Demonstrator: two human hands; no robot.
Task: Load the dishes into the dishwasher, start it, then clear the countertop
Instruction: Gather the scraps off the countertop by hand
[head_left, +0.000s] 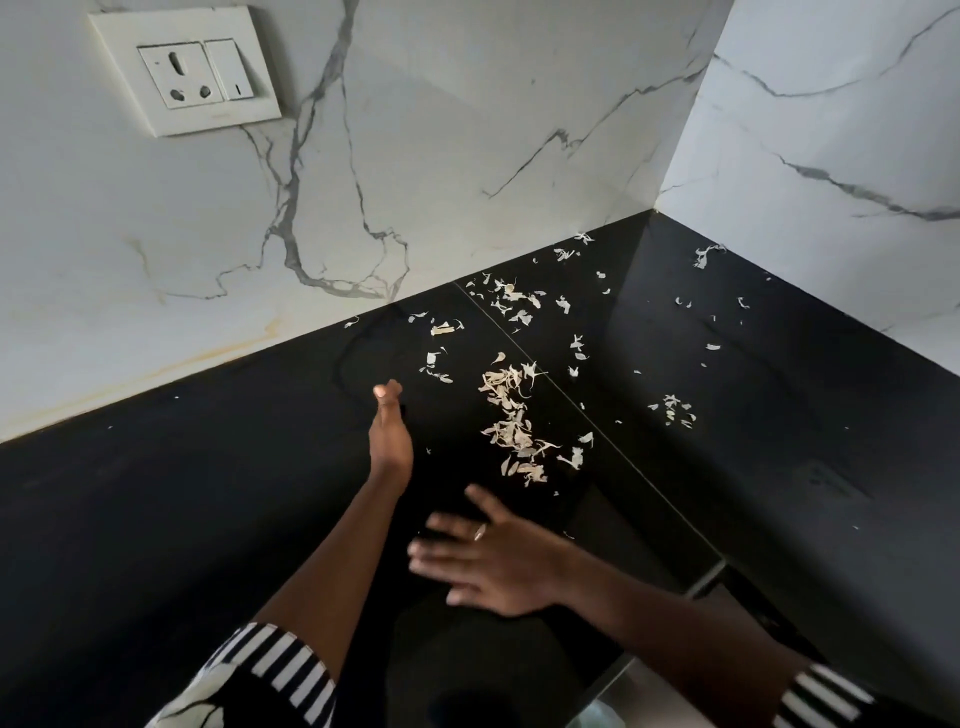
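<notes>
Pale dry peel scraps (511, 421) lie scattered over the black countertop (182, 493), thickest in a strip near the middle and thinner toward the corner. My left hand (389, 436) stands edge-on on the counter just left of the strip, fingers straight, holding nothing. My right hand (488, 561) hovers flat and blurred near the front edge, fingers spread, a ring on one finger, empty. No dishes or dishwasher are in view.
White marble walls (415, 156) meet in a corner at the back right. A socket and switch plate (187, 70) sits on the left wall. More scraps (675, 408) lie on the right run of counter. The counter's front edge (706, 577) drops off at lower right.
</notes>
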